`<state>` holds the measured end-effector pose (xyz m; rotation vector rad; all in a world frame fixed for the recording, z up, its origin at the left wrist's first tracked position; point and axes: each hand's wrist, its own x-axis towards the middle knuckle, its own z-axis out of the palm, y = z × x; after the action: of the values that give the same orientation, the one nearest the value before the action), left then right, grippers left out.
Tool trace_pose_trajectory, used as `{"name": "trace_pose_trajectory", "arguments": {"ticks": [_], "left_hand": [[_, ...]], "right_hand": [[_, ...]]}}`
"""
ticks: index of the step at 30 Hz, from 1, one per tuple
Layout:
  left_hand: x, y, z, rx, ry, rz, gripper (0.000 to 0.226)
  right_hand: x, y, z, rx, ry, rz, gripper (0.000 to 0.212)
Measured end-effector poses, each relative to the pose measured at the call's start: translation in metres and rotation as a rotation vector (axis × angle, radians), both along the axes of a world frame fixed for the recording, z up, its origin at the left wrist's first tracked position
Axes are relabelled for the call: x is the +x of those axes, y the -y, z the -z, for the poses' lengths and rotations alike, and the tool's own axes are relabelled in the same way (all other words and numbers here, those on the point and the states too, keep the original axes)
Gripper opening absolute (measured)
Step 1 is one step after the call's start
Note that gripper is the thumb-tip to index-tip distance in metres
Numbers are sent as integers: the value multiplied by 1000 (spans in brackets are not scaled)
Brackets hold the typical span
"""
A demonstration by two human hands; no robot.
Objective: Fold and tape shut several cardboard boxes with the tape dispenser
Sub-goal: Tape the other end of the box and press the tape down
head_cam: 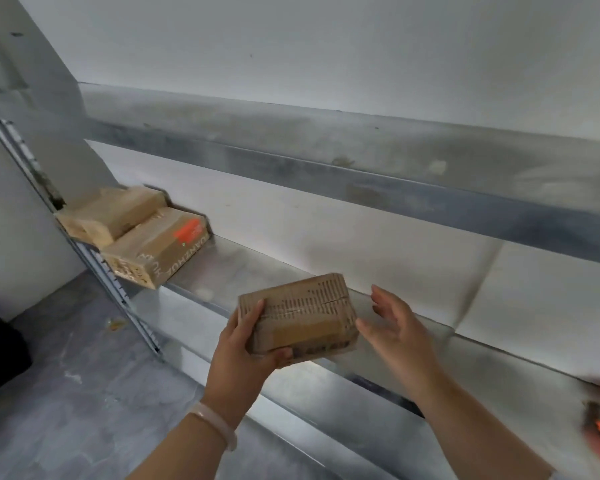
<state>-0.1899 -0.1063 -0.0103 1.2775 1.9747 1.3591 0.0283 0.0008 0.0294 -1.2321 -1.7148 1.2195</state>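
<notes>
Fingers point(257, 311) around taped box point(298, 317)

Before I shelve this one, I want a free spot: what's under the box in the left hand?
Bare metal shelf lies under the box, with nothing on it there. The left hand hides its near underside.

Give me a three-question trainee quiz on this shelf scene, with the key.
1. True or false: the right hand grips the held box.
2. Which hand holds that box? A) left B) right C) both
3. How many other boxes lie on the shelf at the far left?

Key:
1. False; it is open beside the box.
2. A, the left hand.
3. Two: a plain box and one with an orange label.
</notes>
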Motion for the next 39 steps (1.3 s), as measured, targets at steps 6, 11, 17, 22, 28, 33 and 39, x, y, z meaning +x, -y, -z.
{"name": "trace_pose_trajectory", "arguments": {"ticks": [6, 11, 17, 22, 28, 33, 39], "left_hand": [[-84, 8, -5, 7, 4, -133, 86], [-136, -3, 1, -55, 16, -235, 83], [-195, -49, 16, -119, 61, -304, 84], [-228, -86, 28, -187, 95, -316, 80], [-246, -96, 24, -434, 52, -199, 84], [-267, -84, -13, -617, -410, 33, 84], [-324, -115, -19, -343, -688, 624, 64]], "right_hand": [[-87, 9, 11, 134, 144, -126, 57], [-150, -1, 9, 288, 302, -212, 65], [-219, -43, 12, 278, 339, -289, 66], [-267, -77, 26, 253, 368, -365, 69], [-298, -95, 38, 224, 431, -363, 71], [-304, -97, 41, 225, 441, -210, 69], [-321, -73, 45, 212, 471, -96, 64]]}}
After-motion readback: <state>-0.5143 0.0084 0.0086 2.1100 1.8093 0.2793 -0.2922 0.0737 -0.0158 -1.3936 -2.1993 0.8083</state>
